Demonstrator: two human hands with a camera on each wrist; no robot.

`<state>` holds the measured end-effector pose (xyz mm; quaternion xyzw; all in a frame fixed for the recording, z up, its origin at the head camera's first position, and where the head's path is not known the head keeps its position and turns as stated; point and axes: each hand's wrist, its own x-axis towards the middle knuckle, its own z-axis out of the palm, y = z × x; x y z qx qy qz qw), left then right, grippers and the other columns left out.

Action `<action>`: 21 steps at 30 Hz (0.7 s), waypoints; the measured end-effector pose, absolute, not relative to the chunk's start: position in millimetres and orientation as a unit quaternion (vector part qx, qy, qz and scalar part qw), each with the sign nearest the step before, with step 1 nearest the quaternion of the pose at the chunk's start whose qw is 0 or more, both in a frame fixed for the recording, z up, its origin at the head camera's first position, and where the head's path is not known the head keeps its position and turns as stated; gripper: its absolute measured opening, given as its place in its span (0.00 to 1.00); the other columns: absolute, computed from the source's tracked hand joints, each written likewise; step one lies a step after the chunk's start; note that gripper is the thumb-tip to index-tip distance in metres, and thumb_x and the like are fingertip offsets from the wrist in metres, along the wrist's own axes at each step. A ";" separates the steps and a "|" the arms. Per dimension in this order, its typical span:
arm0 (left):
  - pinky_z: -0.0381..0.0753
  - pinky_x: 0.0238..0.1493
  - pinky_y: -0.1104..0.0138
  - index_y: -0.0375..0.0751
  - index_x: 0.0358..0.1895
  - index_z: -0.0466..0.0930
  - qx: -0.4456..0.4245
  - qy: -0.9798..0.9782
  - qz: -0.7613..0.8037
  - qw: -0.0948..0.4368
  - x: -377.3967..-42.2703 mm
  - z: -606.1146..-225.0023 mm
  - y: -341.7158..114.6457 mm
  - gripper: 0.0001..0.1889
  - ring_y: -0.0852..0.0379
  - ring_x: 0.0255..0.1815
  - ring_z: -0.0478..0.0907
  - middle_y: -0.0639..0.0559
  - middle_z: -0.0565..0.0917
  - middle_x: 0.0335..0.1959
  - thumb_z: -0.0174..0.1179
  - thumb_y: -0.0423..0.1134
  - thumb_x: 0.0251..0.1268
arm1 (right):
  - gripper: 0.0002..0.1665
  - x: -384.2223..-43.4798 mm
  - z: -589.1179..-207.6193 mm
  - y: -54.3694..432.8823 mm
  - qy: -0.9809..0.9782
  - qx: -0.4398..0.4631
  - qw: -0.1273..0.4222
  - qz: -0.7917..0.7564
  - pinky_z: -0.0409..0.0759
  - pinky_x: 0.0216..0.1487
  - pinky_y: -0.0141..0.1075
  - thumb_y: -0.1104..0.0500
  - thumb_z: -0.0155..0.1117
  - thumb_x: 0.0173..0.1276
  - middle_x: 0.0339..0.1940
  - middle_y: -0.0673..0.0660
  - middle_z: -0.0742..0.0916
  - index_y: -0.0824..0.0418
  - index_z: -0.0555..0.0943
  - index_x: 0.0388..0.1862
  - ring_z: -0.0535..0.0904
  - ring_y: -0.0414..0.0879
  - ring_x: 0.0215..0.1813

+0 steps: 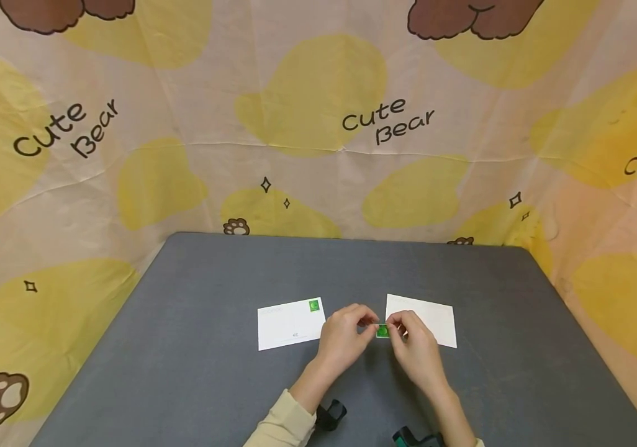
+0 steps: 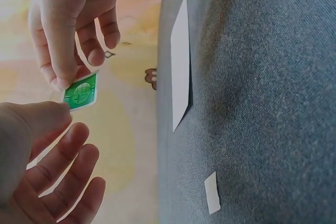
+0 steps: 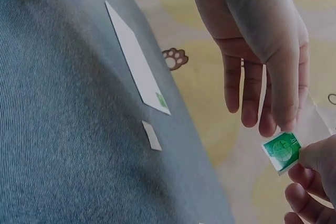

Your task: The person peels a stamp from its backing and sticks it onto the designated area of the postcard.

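Observation:
A green postage stamp point(image 1: 382, 331) with a white border is held up between both hands over the table. My left hand point(image 1: 342, 332) pinches one edge of it with thumb and finger. On the opposite edge, my right hand point(image 1: 416, 347) grips it with thumb and fingertips. Seen from the left wrist, the stamp point(image 2: 81, 93) faces the camera, a pale round design on it. Behind the right hand lies a white envelope or card point(image 1: 427, 315), partly covered by that hand. To the left is another white card point(image 1: 290, 326), a green stamp point(image 1: 314, 305) in its upper right corner.
The grey table point(image 1: 201, 385) reaches back to a hanging cloth point(image 1: 318, 87) with bear prints. On the tabletop is a small white paper piece point(image 3: 151, 135), near the stamped card and hidden in the head view. Dark devices point(image 1: 331, 415) sit at the wrists.

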<state>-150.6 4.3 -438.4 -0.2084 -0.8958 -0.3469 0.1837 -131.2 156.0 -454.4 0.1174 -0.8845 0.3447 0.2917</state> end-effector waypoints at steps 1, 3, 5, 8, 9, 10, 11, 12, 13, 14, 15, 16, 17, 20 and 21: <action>0.73 0.28 0.76 0.52 0.28 0.83 -0.208 -0.895 -0.346 0.187 -150.5 -438.1 3.9 0.03 0.68 0.28 0.77 0.62 0.81 0.26 0.66 0.38 0.50 | 0.12 -131.1 -454.1 155.2 -0.883 0.121 0.293 0.345 0.70 0.26 0.27 0.72 0.67 0.51 0.24 0.44 0.76 0.56 0.77 0.27 0.70 0.33 0.27; 0.72 0.27 0.76 0.52 0.27 0.82 -0.207 -0.895 -0.344 0.194 -150.3 -438.0 3.1 0.03 0.68 0.27 0.77 0.62 0.81 0.25 0.66 0.38 0.50 | 0.13 -130.9 -453.3 153.7 -0.881 0.127 0.295 0.346 0.70 0.26 0.27 0.72 0.67 0.51 0.24 0.44 0.76 0.56 0.77 0.27 0.70 0.34 0.27; 0.73 0.27 0.76 0.52 0.26 0.82 -0.207 -0.893 -0.344 0.201 -150.0 -437.3 2.5 0.03 0.68 0.27 0.77 0.62 0.81 0.25 0.66 0.38 0.50 | 0.13 -130.8 -452.8 152.4 -0.880 0.132 0.298 0.346 0.70 0.26 0.26 0.72 0.67 0.51 0.25 0.44 0.76 0.56 0.77 0.27 0.70 0.34 0.27; 0.72 0.27 0.76 0.51 0.25 0.82 -0.209 -0.891 -0.345 0.211 -150.2 -437.2 1.5 0.03 0.68 0.26 0.77 0.62 0.81 0.24 0.66 0.37 0.50 | 0.12 -131.0 -452.0 150.7 -0.878 0.138 0.301 0.346 0.69 0.26 0.26 0.72 0.67 0.51 0.25 0.45 0.76 0.57 0.77 0.27 0.71 0.35 0.27; 0.72 0.27 0.76 0.51 0.25 0.82 -0.208 -0.890 -0.345 0.214 -150.0 -436.7 1.1 0.03 0.68 0.26 0.77 0.62 0.81 0.24 0.66 0.37 0.50 | 0.12 -131.2 -451.7 150.1 -0.877 0.140 0.301 0.347 0.69 0.27 0.26 0.72 0.67 0.51 0.25 0.45 0.76 0.57 0.77 0.27 0.71 0.35 0.27; 0.72 0.26 0.77 0.51 0.25 0.82 -0.208 -0.889 -0.346 0.216 -150.1 -436.9 0.8 0.04 0.68 0.26 0.77 0.62 0.81 0.23 0.66 0.36 0.50 | 0.13 -131.3 -451.5 149.7 -0.877 0.141 0.302 0.346 0.69 0.27 0.26 0.72 0.67 0.50 0.25 0.45 0.76 0.57 0.77 0.27 0.71 0.34 0.27; 0.72 0.26 0.77 0.51 0.25 0.82 -0.208 -0.889 -0.346 0.218 -149.9 -436.6 0.3 0.04 0.68 0.26 0.76 0.62 0.81 0.23 0.66 0.36 0.50 | 0.13 -131.5 -451.2 149.2 -0.876 0.142 0.303 0.347 0.69 0.27 0.26 0.72 0.67 0.50 0.25 0.45 0.76 0.57 0.77 0.27 0.70 0.34 0.27; 0.71 0.26 0.77 0.51 0.25 0.82 -0.208 -0.888 -0.347 0.220 -149.9 -436.7 -0.1 0.04 0.68 0.25 0.76 0.62 0.81 0.23 0.66 0.36 0.50 | 0.13 -131.7 -450.9 148.7 -0.876 0.142 0.303 0.348 0.69 0.27 0.25 0.72 0.67 0.50 0.25 0.45 0.76 0.56 0.77 0.27 0.70 0.34 0.27; 0.71 0.26 0.77 0.51 0.25 0.82 -0.207 -0.887 -0.347 0.221 -149.7 -436.4 -0.6 0.04 0.68 0.25 0.76 0.62 0.81 0.23 0.66 0.36 0.50 | 0.13 -131.9 -450.5 148.3 -0.875 0.143 0.303 0.349 0.69 0.27 0.25 0.72 0.67 0.50 0.25 0.45 0.76 0.56 0.77 0.27 0.70 0.33 0.27; 0.72 0.26 0.77 0.51 0.25 0.82 -0.206 -0.887 -0.348 0.222 -149.5 -436.3 -1.0 0.04 0.68 0.25 0.76 0.62 0.81 0.23 0.65 0.36 0.50 | 0.13 -132.0 -450.1 147.8 -0.874 0.145 0.303 0.350 0.69 0.27 0.25 0.72 0.67 0.50 0.25 0.45 0.76 0.56 0.77 0.27 0.70 0.33 0.27; 0.72 0.26 0.77 0.51 0.25 0.82 -0.205 -0.887 -0.349 0.223 -149.2 -435.8 -1.6 0.04 0.68 0.25 0.76 0.62 0.81 0.23 0.65 0.36 0.51 | 0.13 -132.1 -449.8 147.3 -0.873 0.146 0.304 0.352 0.69 0.27 0.25 0.72 0.67 0.50 0.25 0.45 0.76 0.57 0.77 0.27 0.70 0.33 0.27; 0.72 0.26 0.77 0.51 0.24 0.82 -0.204 -0.886 -0.351 0.224 -148.9 -435.7 -2.2 0.04 0.68 0.25 0.76 0.62 0.81 0.23 0.65 0.35 0.51 | 0.13 -132.2 -449.4 146.9 -0.872 0.147 0.304 0.354 0.69 0.27 0.25 0.72 0.67 0.50 0.25 0.45 0.76 0.57 0.77 0.28 0.70 0.33 0.27; 0.72 0.27 0.76 0.50 0.24 0.82 -0.202 -0.886 -0.352 0.226 -148.6 -435.1 -2.8 0.04 0.68 0.25 0.76 0.61 0.81 0.23 0.65 0.35 0.51 | 0.13 -132.3 -449.0 146.4 -0.871 0.147 0.304 0.358 0.69 0.27 0.25 0.72 0.67 0.50 0.25 0.45 0.76 0.57 0.77 0.28 0.70 0.33 0.27; 0.73 0.27 0.76 0.50 0.24 0.81 -0.197 -0.882 -0.358 0.234 -148.3 -434.6 -5.1 0.04 0.67 0.25 0.77 0.61 0.82 0.23 0.65 0.35 0.51 | 0.12 -132.5 -448.1 145.3 -0.867 0.146 0.303 0.367 0.68 0.26 0.25 0.72 0.66 0.51 0.25 0.45 0.76 0.57 0.78 0.29 0.69 0.33 0.27; 0.73 0.27 0.76 0.49 0.24 0.81 -0.195 -0.881 -0.360 0.238 -148.2 -434.0 -6.1 0.04 0.67 0.25 0.77 0.61 0.82 0.23 0.65 0.35 0.51 | 0.12 -132.6 -447.9 145.0 -0.866 0.144 0.301 0.371 0.68 0.26 0.25 0.72 0.66 0.52 0.25 0.45 0.76 0.57 0.78 0.30 0.69 0.33 0.27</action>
